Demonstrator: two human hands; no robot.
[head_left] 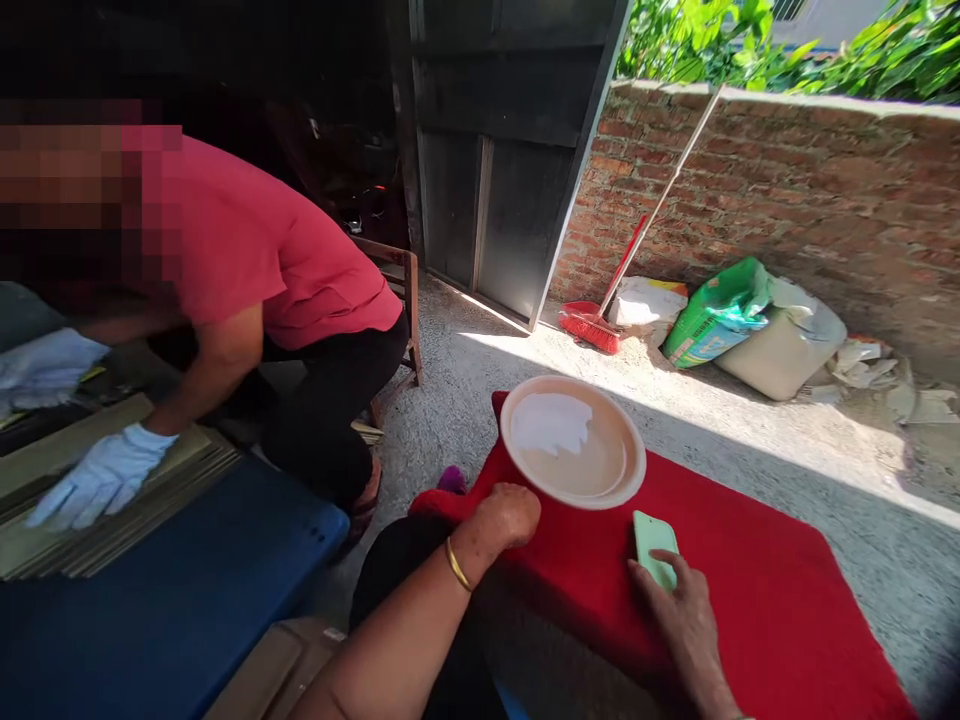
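On the red cloth [757,560] rests a round, pale pink basin [631,470] with clear water in it. My left hand [510,514], with a gold bangle at its wrist, is closed in a fist beside the basin's near left rim; whatever may be inside the fist is hidden. A flat mint-green phone [649,533] lies on the cloth to the right of the basin. My right hand [684,600] holds its near end, with the thumb along the left edge and a finger across the top face.
At left a person in a red shirt [315,260] bends over stacked flat boards [187,460] on a blue surface [225,560], wearing white gloves [101,480]. Beyond stand a metal door [510,200], a red broom [592,328], and sacks [787,340] against a brick wall [825,210].
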